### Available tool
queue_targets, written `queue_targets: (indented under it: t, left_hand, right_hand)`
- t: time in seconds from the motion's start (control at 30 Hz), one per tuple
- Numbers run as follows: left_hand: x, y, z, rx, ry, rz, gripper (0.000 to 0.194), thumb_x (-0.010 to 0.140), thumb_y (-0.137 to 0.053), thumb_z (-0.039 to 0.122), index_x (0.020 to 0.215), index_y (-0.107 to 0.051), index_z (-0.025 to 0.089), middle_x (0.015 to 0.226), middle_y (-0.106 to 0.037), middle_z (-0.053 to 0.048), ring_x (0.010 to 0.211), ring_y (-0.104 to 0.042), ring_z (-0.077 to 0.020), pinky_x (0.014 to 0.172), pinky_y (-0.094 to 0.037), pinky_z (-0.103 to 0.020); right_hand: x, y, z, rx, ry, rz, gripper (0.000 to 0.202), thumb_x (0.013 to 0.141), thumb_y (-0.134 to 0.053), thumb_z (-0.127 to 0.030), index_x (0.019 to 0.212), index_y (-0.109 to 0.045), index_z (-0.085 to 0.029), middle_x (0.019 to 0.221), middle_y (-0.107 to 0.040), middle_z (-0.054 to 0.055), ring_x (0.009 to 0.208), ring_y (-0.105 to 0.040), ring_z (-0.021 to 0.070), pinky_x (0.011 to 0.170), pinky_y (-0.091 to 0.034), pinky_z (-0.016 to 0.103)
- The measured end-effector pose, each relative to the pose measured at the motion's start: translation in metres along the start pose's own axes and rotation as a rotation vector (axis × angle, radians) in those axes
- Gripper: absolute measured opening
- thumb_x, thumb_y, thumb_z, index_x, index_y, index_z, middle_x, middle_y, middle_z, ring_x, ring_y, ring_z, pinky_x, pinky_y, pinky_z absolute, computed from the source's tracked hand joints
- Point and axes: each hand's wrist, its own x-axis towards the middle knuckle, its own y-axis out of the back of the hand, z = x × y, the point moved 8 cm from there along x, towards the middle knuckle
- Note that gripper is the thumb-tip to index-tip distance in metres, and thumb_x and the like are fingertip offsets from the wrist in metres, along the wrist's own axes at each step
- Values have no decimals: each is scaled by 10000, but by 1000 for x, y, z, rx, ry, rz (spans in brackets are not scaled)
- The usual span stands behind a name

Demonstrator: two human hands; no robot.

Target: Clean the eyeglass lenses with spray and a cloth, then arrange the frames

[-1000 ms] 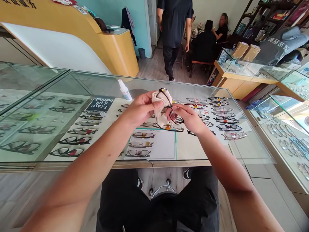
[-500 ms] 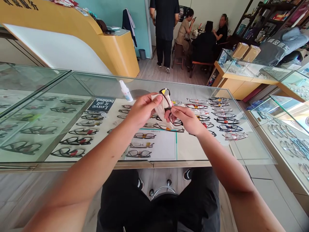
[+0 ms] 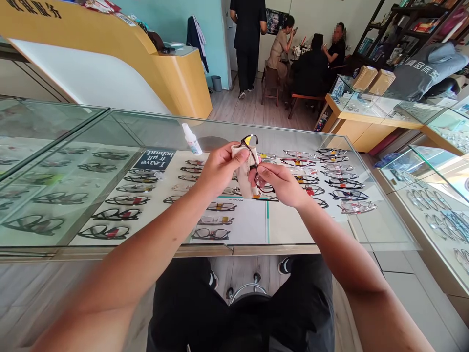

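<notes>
Above the glass display case (image 3: 293, 237), my left hand (image 3: 223, 164) is closed on a pale cleaning cloth (image 3: 243, 178), thumb pressed on top. The cloth is wrapped around one lens of a pair of dark-framed eyeglasses (image 3: 253, 165), covering that lens. A yellow tag shows near the far end of the frame. My right hand (image 3: 279, 181) pinches the near side of the same eyeglasses between thumb and fingers. Beyond my left hand, a white spray bottle (image 3: 192, 140) stands on the glass.
Rows of eyeglasses (image 3: 114, 214) lie inside the case, beside a dark printed card (image 3: 154, 160). More glass cases (image 3: 432, 205) stand to the right. A yellow counter (image 3: 183, 83) is at the back left. Past the case, one person (image 3: 249, 39) stands and several sit around a table.
The cloth has shifted slightly around the lens and hangs lower, with my left thumb moved a little. My right hand keeps its grip. The standing person has stepped farther away.
</notes>
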Motion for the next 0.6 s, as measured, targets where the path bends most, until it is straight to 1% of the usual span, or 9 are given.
queue_targets:
  t: [0.07, 0.13, 0.23, 0.3, 0.33, 0.4, 0.47, 0.53, 0.6]
  left_hand:
    - [2, 5, 3, 16, 11, -20, 466, 921, -823, 670, 888, -747, 211, 772, -731, -25, 653, -652, -156, 601, -534, -262]
    - [4, 7, 5, 16, 54, -81, 484, 911, -831, 676, 878, -743, 201, 814, -752, -46, 697, -679, -171, 644, -561, -271]
    - [3, 4, 9, 19, 105, -194, 455, 862, -911, 594, 988, -774, 179, 919, -792, -82, 803, -742, -208, 711, -598, -291]
    - [1, -2, 10, 4, 97, -223, 472, 817, -966, 527, 1083, -777, 186, 979, -812, -88, 818, -765, -220, 724, -615, -306]
    - [0, -5, 10, -9, 82, -213, 485, 796, -985, 504, 1105, -770, 198, 976, -815, -77, 787, -764, -214, 714, -619, -310]
    - [-3, -10, 7, -31, 50, -156, 486, 785, -994, 500, 1101, -750, 224, 913, -807, -42, 678, -730, -185, 665, -614, -309]
    - [-6, -12, 1, -27, 33, -86, 448, 823, -960, 540, 1065, -730, 241, 840, -783, -12, 578, -670, -157, 584, -580, -295]
    - [-7, -8, -2, -1, 13, -12, 415, 884, -892, 598, 994, -705, 245, 805, -763, -6, 554, -642, -147, 539, -546, -281]
    - [-7, -2, -2, 27, -11, 49, 434, 937, -815, 657, 933, -692, 241, 794, -756, -17, 594, -656, -153, 547, -536, -273]
  right_hand:
    - [0, 0, -2, 2, 3, 1, 578, 1075, -551, -724, 936, -744, -196, 885, -691, 45, 797, -522, 174, 802, -473, 323]
    - [0, 2, -4, 0, -5, 4, 565, 1073, -554, -709, 922, -747, -200, 881, -695, 46, 805, -534, 177, 811, -483, 326]
    - [0, 5, -4, 20, -31, 24, 539, 1054, -583, -689, 884, -739, -203, 861, -695, 46, 815, -554, 183, 820, -497, 330]
    - [1, 7, -2, 58, -54, 35, 522, 1040, -604, -680, 876, -730, -200, 863, -705, 48, 815, -565, 183, 817, -503, 331]
    - [1, 6, 0, 79, -64, 36, 519, 1036, -609, -680, 880, -728, -200, 866, -711, 49, 815, -571, 183, 813, -504, 330]
    - [2, 4, 3, 107, -73, 27, 527, 1029, -619, -696, 894, -726, -199, 870, -718, 49, 813, -575, 181, 803, -504, 325]
    - [2, 0, 5, 106, -66, 9, 556, 1023, -621, -731, 903, -727, -199, 869, -715, 48, 804, -568, 177, 790, -501, 321]
    - [2, -4, 5, 87, -53, -4, 589, 1023, -607, -763, 915, -733, -198, 872, -711, 50, 790, -553, 174, 781, -496, 320]
    - [1, -6, 4, 74, -43, -8, 608, 1030, -587, -776, 923, -739, -197, 880, -708, 54, 784, -542, 173, 778, -493, 323]
